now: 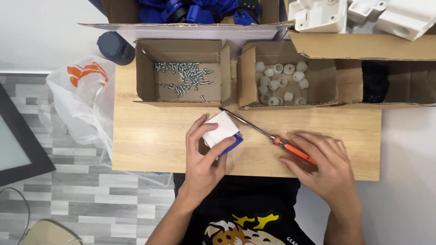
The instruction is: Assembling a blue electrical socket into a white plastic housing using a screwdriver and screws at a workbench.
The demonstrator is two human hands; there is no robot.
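Seen from the head camera, the left hand [204, 159] grips one white-and-blue plastic part [221, 132] on the wooden table [150, 140], just below two open cardboard boxes. The right hand [324, 165] lies open, fingers spread over the handle of one orange screwdriver [272, 138]. One box [145, 72] holds dozens of loose screws [185, 76]; the other holds roughly fifteen white rollers [281, 82].

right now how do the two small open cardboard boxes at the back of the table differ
The left cardboard box holds loose silver screws, thin and scattered; the right cardboard box holds white round plastic pieces, chunkier and clustered. The screws look metallic and shiny, the white pieces matte. Both boxes are brown, open-topped and stand side by side on the wooden table.
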